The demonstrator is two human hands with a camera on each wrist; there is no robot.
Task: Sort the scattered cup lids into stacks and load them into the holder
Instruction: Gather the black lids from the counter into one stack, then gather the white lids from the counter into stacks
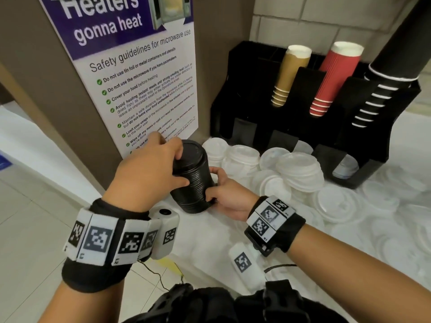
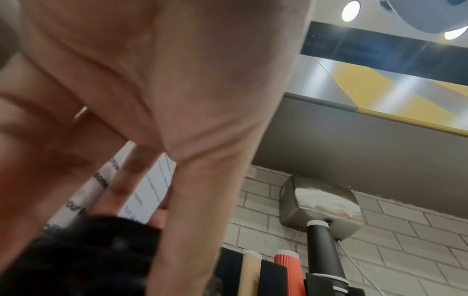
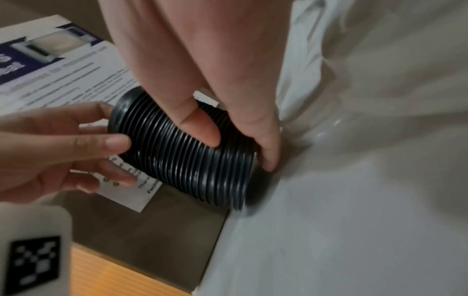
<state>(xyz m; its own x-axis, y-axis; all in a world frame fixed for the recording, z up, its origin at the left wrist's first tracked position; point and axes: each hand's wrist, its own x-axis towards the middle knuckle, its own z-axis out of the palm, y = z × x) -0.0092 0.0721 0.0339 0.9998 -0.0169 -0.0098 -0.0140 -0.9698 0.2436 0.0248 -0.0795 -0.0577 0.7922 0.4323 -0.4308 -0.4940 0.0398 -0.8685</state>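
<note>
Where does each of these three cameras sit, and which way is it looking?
Head: worn on the head, looking down at both hands gripping the ribbed black stack of plastic lids, white lids beyond; wristbands and forearms show.
Left wrist: under the left hand, looking up at wall and ceiling; palm fills it.
Right wrist: looks along the right hand to the stack; both hands' fingers show.
Shared: all three show the black stack; head and left wrist show the red paper cups.

White counter, scattered white lids, black holder at back
</note>
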